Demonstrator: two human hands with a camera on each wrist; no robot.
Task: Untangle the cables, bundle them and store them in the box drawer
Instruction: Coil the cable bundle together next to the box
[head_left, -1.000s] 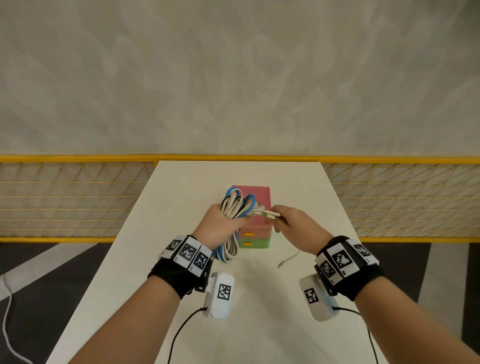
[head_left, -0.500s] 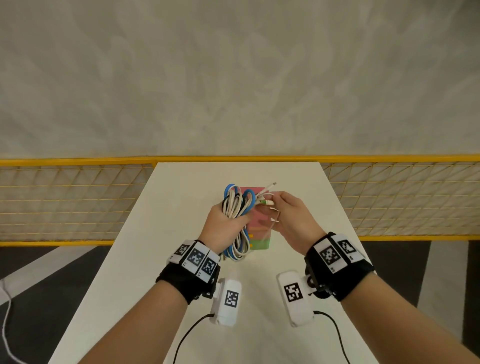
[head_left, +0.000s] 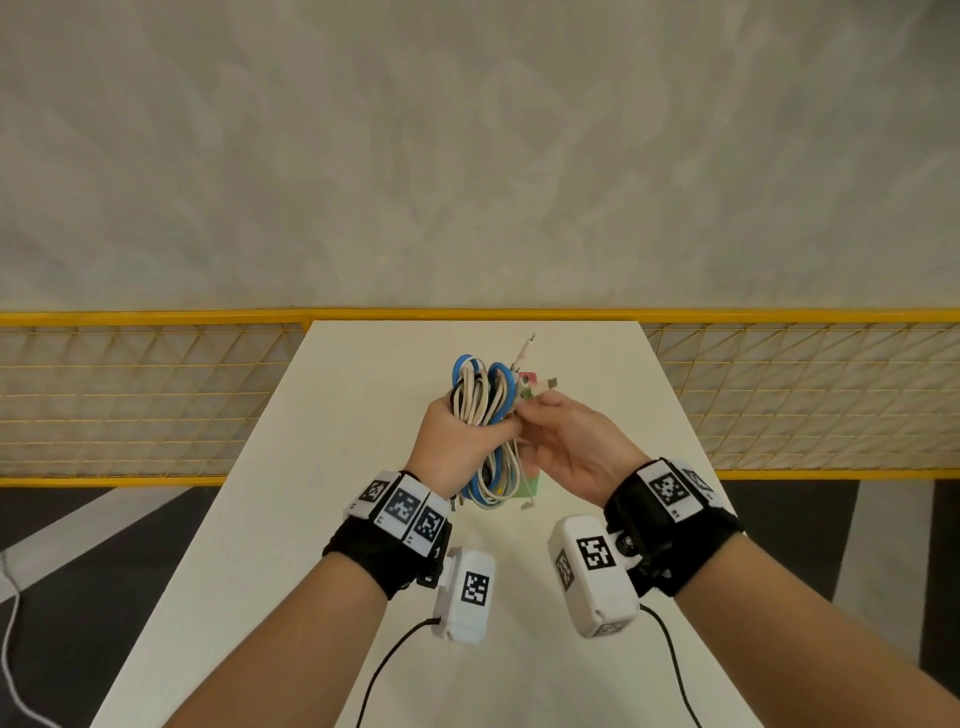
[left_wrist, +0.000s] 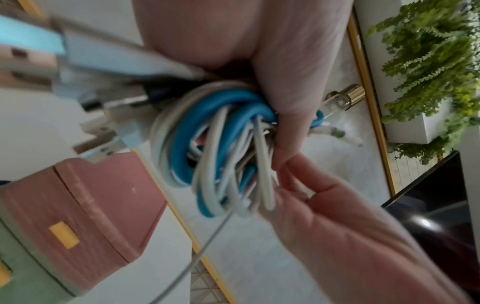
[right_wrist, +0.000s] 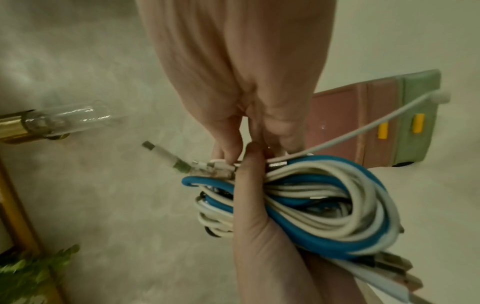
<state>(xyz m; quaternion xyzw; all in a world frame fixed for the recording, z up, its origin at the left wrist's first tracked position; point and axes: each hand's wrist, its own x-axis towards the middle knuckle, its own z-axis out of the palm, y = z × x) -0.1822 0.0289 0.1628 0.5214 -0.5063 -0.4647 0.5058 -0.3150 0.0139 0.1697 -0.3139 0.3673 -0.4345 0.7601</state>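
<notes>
My left hand (head_left: 485, 423) grips a coiled cable bundle (head_left: 480, 400) of blue, white and black cords, held upright above the table. My right hand (head_left: 530, 410) pinches loose cable ends (head_left: 540, 387) against the bundle's right side. In the right wrist view the right fingers (right_wrist: 228, 144) clamp plug ends (right_wrist: 182, 164) beside the coils (right_wrist: 324, 197), and a thin white cable (right_wrist: 363, 127) trails off from the pinch. The pink and green box drawer (head_left: 530, 486) stands behind the hands, mostly hidden, with its drawers closed (right_wrist: 376, 123) (left_wrist: 85, 205).
The white table (head_left: 322, 519) is narrow, with edges close on the left and right. A yellow mesh fence (head_left: 156, 395) runs behind and beside it. A glass tube on a brass fitting (right_wrist: 52, 121) and green plants (left_wrist: 428, 72) appear in the wrist views.
The right hand rose from beside the box and brought the loose ends up against the bundle. The trailing cable end left the table. Both hands sit higher and closer together.
</notes>
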